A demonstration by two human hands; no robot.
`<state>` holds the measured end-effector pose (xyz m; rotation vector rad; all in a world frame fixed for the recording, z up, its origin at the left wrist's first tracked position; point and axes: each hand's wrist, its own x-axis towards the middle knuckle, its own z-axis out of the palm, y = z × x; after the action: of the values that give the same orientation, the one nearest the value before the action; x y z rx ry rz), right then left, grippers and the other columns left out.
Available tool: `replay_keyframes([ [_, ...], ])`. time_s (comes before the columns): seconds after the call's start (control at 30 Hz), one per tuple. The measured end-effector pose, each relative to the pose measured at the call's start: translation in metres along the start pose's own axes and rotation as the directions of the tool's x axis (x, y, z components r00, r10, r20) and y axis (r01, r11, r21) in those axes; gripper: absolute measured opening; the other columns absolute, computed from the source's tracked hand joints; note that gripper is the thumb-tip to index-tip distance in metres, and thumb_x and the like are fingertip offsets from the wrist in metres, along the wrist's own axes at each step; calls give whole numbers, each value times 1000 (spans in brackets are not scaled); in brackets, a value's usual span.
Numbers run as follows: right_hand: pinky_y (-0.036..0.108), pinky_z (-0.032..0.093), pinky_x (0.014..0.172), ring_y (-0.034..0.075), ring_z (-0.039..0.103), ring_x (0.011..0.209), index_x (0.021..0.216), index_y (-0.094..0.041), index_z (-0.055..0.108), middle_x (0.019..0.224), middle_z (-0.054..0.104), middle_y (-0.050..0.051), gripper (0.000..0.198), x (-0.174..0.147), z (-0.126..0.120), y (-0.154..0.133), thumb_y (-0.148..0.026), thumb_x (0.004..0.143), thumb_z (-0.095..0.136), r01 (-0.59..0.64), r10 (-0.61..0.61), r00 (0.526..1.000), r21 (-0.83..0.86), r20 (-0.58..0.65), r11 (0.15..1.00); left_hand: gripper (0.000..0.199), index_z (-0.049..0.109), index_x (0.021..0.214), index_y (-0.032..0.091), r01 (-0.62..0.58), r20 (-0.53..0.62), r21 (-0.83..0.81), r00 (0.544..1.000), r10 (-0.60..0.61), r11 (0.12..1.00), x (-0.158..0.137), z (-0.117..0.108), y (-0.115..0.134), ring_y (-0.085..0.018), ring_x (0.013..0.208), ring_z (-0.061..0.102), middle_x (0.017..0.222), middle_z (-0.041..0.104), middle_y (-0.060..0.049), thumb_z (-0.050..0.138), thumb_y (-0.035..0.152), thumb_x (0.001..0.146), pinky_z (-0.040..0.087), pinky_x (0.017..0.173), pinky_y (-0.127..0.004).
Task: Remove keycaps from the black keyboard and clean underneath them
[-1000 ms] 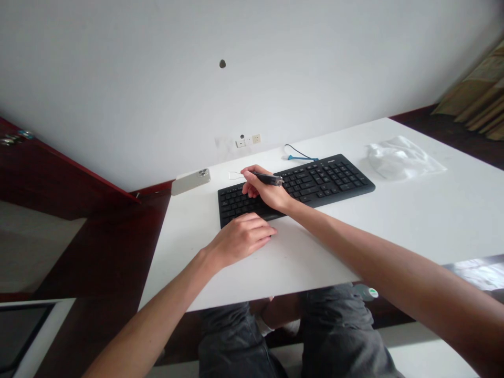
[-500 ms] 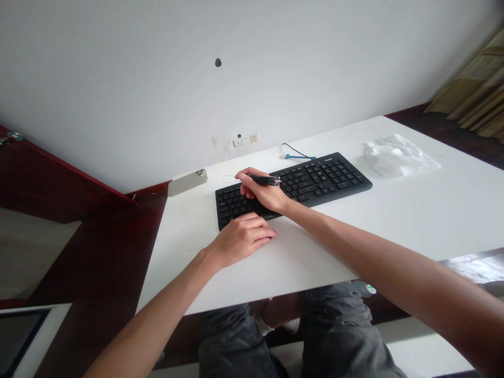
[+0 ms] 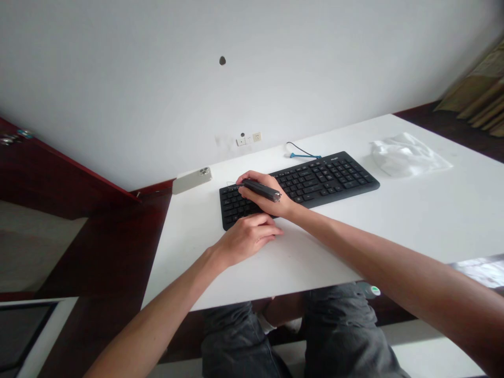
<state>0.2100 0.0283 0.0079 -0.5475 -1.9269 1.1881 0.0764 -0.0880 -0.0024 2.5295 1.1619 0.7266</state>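
A black full-size keyboard (image 3: pixel 315 180) lies at a slant on the white desk. My right hand (image 3: pixel 272 181) is over its left half, fingers closed round the black handle of what looks like a wire keycap puller (image 3: pixel 262 190). Thin wire loops stick out of the handle's far end, above the top-left keys. Whether the wires touch a key I cannot tell. My left hand (image 3: pixel 249 237) rests at the keyboard's near left edge, fingers stretched out to the right and holding nothing visible; its thumb is hidden.
A phone (image 3: pixel 192 180) lies face down at the desk's back left corner. Behind the keyboard are a black cable and a blue tie (image 3: pixel 305 155). A crumpled clear plastic bag (image 3: pixel 407 155) sits on the right. Wall sockets (image 3: pixel 249 139) are behind the desk.
The keycap puller's handle has tilted, its near end dropping lower, and its wires now sit nearer the top-left keys. My left hand stays at the keyboard's edge. The whole view has shifted slightly.
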Motion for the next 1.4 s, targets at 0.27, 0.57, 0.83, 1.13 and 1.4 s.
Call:
replay_keyframes([
  [0.27,41,53,96,23,71,101,107,-27,77,110,79,3,21,3,1,-1,-44,100,68,12,-11,1000,71,-13,997,26,78,121,18,-24,-20,16,999,25,1000,0,-1,1,-16,102,77,112,78,-6,61,10,102,64,97,-30],
  [0.57,41,55,96,23,73,99,102,-26,80,106,81,3,22,4,4,2,-45,100,69,8,-7,1000,71,-4,997,17,79,114,18,-44,-46,63,998,47,997,-1,-3,0,-15,94,76,106,79,-5,67,22,103,62,90,-29],
  [0.83,33,55,73,18,68,69,106,-18,81,76,75,1,24,13,-15,15,-35,90,75,-92,92,995,4,-46,996,29,73,78,20,221,-383,85,907,-173,971,-10,-59,-36,-17,74,63,73,69,-2,64,34,102,52,75,-33],
  [1.13,32,57,75,16,69,76,106,-17,81,88,76,3,25,16,-32,10,-35,88,81,-81,52,964,102,262,992,52,68,139,25,320,-244,-138,906,-345,937,-38,-53,-85,-31,143,56,147,62,-14,69,56,97,41,126,-53],
  [1.4,35,60,88,21,74,97,110,-19,79,106,80,7,26,8,-22,3,-38,94,79,-30,-47,890,161,454,987,107,40,166,36,369,62,-131,929,-364,920,-47,-50,-93,-45,169,2,181,23,-11,88,65,75,12,134,-72],
])
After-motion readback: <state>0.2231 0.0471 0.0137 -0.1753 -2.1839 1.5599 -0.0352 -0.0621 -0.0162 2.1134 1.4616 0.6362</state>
